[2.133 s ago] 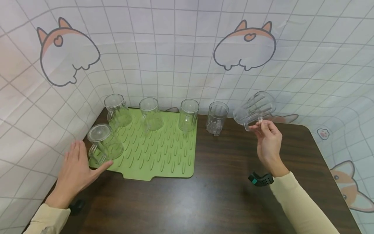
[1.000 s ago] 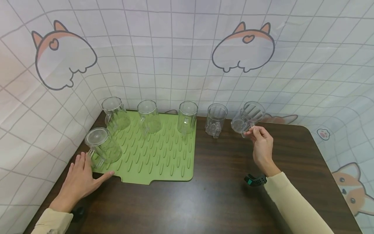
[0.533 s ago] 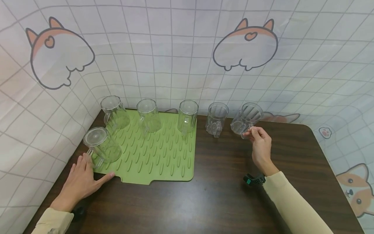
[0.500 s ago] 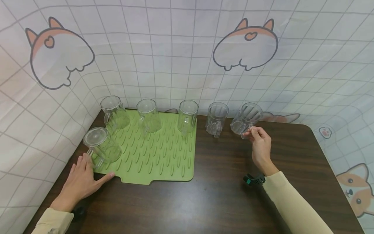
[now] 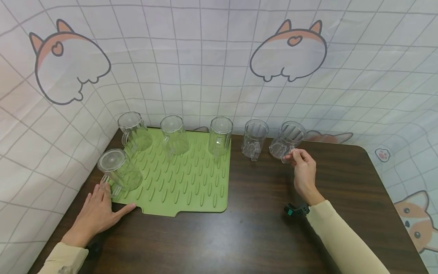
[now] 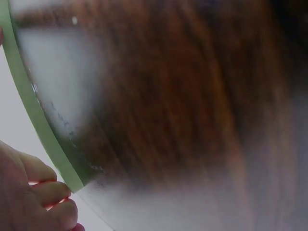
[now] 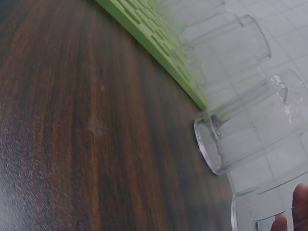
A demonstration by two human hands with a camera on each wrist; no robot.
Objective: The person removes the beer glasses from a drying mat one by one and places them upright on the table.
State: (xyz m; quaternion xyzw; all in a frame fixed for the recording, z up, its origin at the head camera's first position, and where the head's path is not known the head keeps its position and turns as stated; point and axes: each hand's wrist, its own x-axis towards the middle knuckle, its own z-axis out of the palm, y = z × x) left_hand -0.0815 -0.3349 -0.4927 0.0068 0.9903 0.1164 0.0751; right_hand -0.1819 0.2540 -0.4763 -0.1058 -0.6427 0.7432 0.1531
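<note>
My right hand (image 5: 303, 171) pinches the handle of a clear glass mug (image 5: 290, 134), which stands mouth up on the dark table, the last in the row to the right. Beside it is another upright glass mug (image 5: 255, 135); both also show in the right wrist view. My left hand (image 5: 94, 217) lies with fingers extended and thumb spread at the near left corner of a green ridged drying mat (image 5: 184, 186). Just beyond those fingers a glass mug (image 5: 119, 167) rests bottom up on the mat. In the left wrist view, fingers (image 6: 53, 192) meet the mat's green edge.
Along the mat's far edge stand three more glass mugs: one at the left (image 5: 135, 131), one in the middle (image 5: 174, 135) and one at the right corner (image 5: 220, 135). A white grid-patterned cloth (image 5: 219, 64) hangs close behind them and along both sides of the table (image 5: 260, 228).
The mug in my right hand has come down from a raised tilt to stand upright on the table. My right hand has lowered and shifted left; the left hand stays at the mat's corner.
</note>
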